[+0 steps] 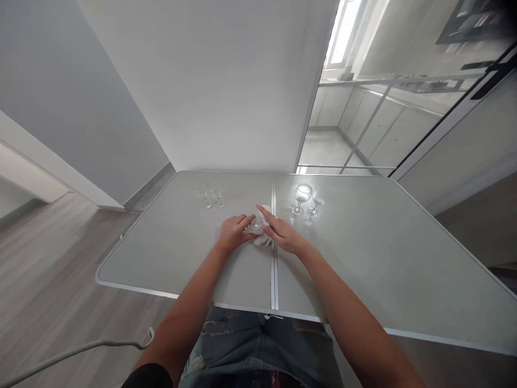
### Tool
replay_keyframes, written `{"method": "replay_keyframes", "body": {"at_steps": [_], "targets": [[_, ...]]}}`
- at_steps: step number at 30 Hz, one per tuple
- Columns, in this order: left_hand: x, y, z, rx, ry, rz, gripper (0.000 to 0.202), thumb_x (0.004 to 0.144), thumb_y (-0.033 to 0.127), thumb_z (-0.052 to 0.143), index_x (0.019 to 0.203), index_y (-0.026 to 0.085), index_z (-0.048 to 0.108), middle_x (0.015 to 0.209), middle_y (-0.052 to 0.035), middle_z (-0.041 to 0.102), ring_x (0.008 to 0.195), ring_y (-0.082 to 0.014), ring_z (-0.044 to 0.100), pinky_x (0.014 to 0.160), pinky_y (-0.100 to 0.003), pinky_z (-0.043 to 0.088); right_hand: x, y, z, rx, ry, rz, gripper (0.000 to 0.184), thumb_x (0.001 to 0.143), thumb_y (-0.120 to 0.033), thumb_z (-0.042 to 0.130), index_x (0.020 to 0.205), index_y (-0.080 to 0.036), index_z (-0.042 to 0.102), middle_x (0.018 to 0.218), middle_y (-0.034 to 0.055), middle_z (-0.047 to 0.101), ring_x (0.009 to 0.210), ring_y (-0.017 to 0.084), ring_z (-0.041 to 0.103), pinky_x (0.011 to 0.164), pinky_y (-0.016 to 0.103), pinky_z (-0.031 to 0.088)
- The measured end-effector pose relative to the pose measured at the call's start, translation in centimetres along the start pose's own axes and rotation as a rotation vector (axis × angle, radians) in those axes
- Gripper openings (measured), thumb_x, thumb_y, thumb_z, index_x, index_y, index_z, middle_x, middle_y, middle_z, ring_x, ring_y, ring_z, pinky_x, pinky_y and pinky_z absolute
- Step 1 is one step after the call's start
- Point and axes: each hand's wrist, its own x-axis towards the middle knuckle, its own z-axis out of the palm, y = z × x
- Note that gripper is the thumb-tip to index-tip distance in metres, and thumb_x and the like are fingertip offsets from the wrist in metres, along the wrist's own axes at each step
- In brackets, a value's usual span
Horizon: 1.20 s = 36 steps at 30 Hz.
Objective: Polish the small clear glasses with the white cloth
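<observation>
Near the middle of the table, my left hand (pixel 235 233) is closed around a clear glass (pixel 253 226), whose full shape is partly hidden by my fingers. My right hand (pixel 281 230) presses a white cloth (pixel 263 240) against the glass from the right, fingers around the fabric. Folds of the cloth hang below the glass, close to the table's seam. To the right of my hands stand a round-bowled stemmed glass (pixel 302 198) and a slimmer stemmed glass (pixel 315 202) beside it.
Several small clear glasses (pixel 212 195) stand at the back left of the grey folding table (pixel 363 258). A metal seam (pixel 275 280) crosses its middle. A white wall (pixel 226 97) rises behind, with a glass door (pixel 363 118) at right. A pale cable (pixel 92 345) runs at lower left.
</observation>
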Motion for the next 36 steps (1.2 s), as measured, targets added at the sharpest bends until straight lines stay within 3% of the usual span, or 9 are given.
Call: {"method": "replay_keyframes", "body": {"at_steps": [3, 7, 11, 15, 19, 23, 29, 33, 36], "targets": [[-0.1, -0.3, 0.2, -0.013, 0.043, -0.050, 0.051, 0.079, 0.062, 0.072, 0.117, 0.027, 0.070, 0.076, -0.0038, 0.069, 0.062, -0.0146, 0.062, 0.063, -0.026, 0.043, 0.1, 0.3, -0.4, -0.133, 0.018, -0.068, 0.061, 0.103, -0.048, 0.041, 0.159, -0.028, 0.030, 0.091, 0.0032, 0.072, 0.096, 0.026, 0.065, 0.118, 0.057, 0.025], [-0.2, 0.0, 0.4, -0.065, 0.057, -0.015, 0.054, 0.079, 0.062, 0.073, 0.118, 0.025, 0.069, 0.073, -0.0013, 0.069, 0.058, -0.0125, 0.060, 0.061, -0.024, 0.044, 0.0, 0.2, -0.3, 0.090, 0.054, -0.037, 0.058, 0.103, -0.052, 0.038, 0.157, -0.029, 0.035, 0.140, 0.0071, 0.061, 0.123, 0.027, 0.058, 0.114, 0.049, 0.038], [0.1, 0.7, 0.6, -0.116, 0.087, -0.027, 0.052, 0.081, 0.061, 0.070, 0.118, 0.024, 0.069, 0.073, -0.0008, 0.069, 0.056, -0.0111, 0.060, 0.062, -0.024, 0.046, -0.3, -0.1, -0.2, 0.259, 0.117, -0.032, 0.068, 0.101, -0.055, 0.042, 0.161, -0.031, 0.021, 0.161, 0.0048, 0.037, 0.143, 0.026, 0.042, 0.117, 0.042, 0.037], [0.2, 0.7, 1.2, -0.061, 0.117, -0.042, 0.049, 0.081, 0.059, 0.071, 0.116, 0.025, 0.071, 0.074, -0.0034, 0.072, 0.058, -0.0130, 0.062, 0.062, -0.025, 0.046, 0.0, 0.3, 0.1, -0.003, 0.097, -0.010, 0.069, 0.101, -0.053, 0.044, 0.162, -0.027, 0.023, 0.137, 0.0102, 0.061, 0.133, 0.030, 0.050, 0.117, 0.050, 0.033], [-0.2, 0.2, 1.5, -0.037, 0.073, -0.041, 0.049, 0.079, 0.059, 0.074, 0.115, 0.027, 0.072, 0.075, -0.0046, 0.072, 0.061, -0.0151, 0.065, 0.063, -0.026, 0.047, 0.3, 0.5, 0.3, -0.001, 0.044, 0.086, 0.061, 0.103, -0.051, 0.038, 0.159, -0.029, 0.029, 0.096, 0.0037, 0.070, 0.099, 0.025, 0.064, 0.103, 0.049, 0.045], [0.0, 0.6, 1.2, -0.086, 0.059, -0.045, 0.052, 0.078, 0.062, 0.073, 0.116, 0.027, 0.072, 0.075, -0.0028, 0.072, 0.058, -0.0129, 0.063, 0.063, -0.025, 0.047, 0.2, 0.2, -0.1, 0.223, 0.113, 0.047, 0.055, 0.101, -0.053, 0.042, 0.149, -0.026, 0.047, 0.127, 0.0054, 0.065, 0.116, 0.025, 0.060, 0.106, 0.042, 0.045], [0.5, 1.4, 1.0, -0.163, 0.121, 0.004, 0.053, 0.080, 0.057, 0.074, 0.121, 0.023, 0.068, 0.077, -0.0026, 0.072, 0.060, -0.0123, 0.064, 0.063, -0.023, 0.047, -0.1, -0.1, -0.2, 0.186, 0.281, -0.001, 0.053, 0.102, -0.050, 0.040, 0.149, -0.028, 0.044, 0.147, 0.0060, 0.053, 0.129, 0.026, 0.053, 0.113, 0.042, 0.039], [0.2, 0.8, 1.1, -0.128, 0.087, -0.001, 0.052, 0.079, 0.058, 0.074, 0.118, 0.024, 0.070, 0.075, -0.0032, 0.072, 0.059, -0.0130, 0.064, 0.062, -0.024, 0.047, 0.2, 0.2, 0.6, -0.039, 0.119, 0.053, 0.054, 0.103, -0.048, 0.037, 0.154, -0.029, 0.039, 0.118, 0.0052, 0.069, 0.106, 0.025, 0.062, 0.107, 0.046, 0.040], [0.1, 0.5, 1.0, -0.102, 0.052, -0.050, 0.053, 0.078, 0.062, 0.074, 0.116, 0.025, 0.071, 0.075, -0.0033, 0.072, 0.059, -0.0135, 0.064, 0.062, -0.024, 0.048, 0.4, 0.4, 0.6, 0.034, 0.089, 0.092, 0.055, 0.103, -0.049, 0.038, 0.154, -0.029, 0.039, 0.104, 0.0033, 0.070, 0.093, 0.023, 0.063, 0.098, 0.043, 0.047]]}}
